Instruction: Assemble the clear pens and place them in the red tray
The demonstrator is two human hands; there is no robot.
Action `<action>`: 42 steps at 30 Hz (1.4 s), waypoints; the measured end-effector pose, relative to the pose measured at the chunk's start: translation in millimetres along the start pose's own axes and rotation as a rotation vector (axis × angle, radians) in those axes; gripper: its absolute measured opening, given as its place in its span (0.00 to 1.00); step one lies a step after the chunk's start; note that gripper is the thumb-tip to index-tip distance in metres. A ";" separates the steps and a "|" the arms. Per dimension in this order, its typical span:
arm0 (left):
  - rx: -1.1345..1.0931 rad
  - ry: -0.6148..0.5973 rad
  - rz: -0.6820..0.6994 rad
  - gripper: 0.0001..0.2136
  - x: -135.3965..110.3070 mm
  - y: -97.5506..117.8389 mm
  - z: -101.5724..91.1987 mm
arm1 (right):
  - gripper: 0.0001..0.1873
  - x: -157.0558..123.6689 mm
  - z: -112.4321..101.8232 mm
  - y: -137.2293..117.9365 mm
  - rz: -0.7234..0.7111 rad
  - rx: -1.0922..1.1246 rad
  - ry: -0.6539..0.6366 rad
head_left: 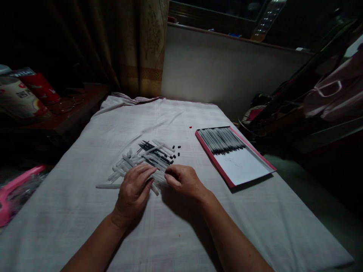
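Left hand (134, 192): lying palm down at the near edge of the pens (144, 160), fingers loosely spread and resting on a few clear barrels; whether any barrel is gripped underneath, I cannot tell.
Right hand (184, 180): curling inward, fingertips pinching together against the pile's near right edge, seemingly on one pen.
Risk: the round barrels are lying loose on the cloth (170, 226), so a sideways nudge could be sending them rolling; the small black caps (177, 150) beyond could be scattering and getting lost.
Tray (244, 166): sitting farther right, well apart, holding a neat row of pens.
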State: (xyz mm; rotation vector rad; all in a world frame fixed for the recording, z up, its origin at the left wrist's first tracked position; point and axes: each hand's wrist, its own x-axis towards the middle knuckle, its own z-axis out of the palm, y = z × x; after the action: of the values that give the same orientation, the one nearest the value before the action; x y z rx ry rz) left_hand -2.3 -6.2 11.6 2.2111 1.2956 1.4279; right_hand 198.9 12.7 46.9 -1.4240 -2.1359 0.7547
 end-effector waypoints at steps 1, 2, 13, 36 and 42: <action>0.109 -0.027 0.118 0.13 -0.7 1.5 -0.3 | 0.09 -0.6 1.2 -1.6 -0.046 0.061 0.006; 0.191 -0.059 0.193 0.14 -1.1 2.6 -0.6 | 0.09 -0.7 2.5 -2.2 -0.082 0.128 0.014; 0.291 -0.096 0.025 0.16 -5.5 -17.1 0.7 | 0.14 41.2 -7.5 36.8 0.159 0.003 0.118; 0.251 -0.038 -0.050 0.15 -7.6 -19.4 3.7 | 0.15 57.4 0.9 -1.4 0.180 -0.497 -0.158; 0.228 -0.071 -0.026 0.15 -5.9 -16.8 1.6 | 0.14 56.4 -11.2 2.2 0.256 -0.465 -0.121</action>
State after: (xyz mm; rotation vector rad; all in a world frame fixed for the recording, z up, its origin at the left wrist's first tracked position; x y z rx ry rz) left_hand -11.2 -0.3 -2.7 2.3528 1.5234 1.2342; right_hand 187.4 68.1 57.9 -1.9629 -2.3520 0.4531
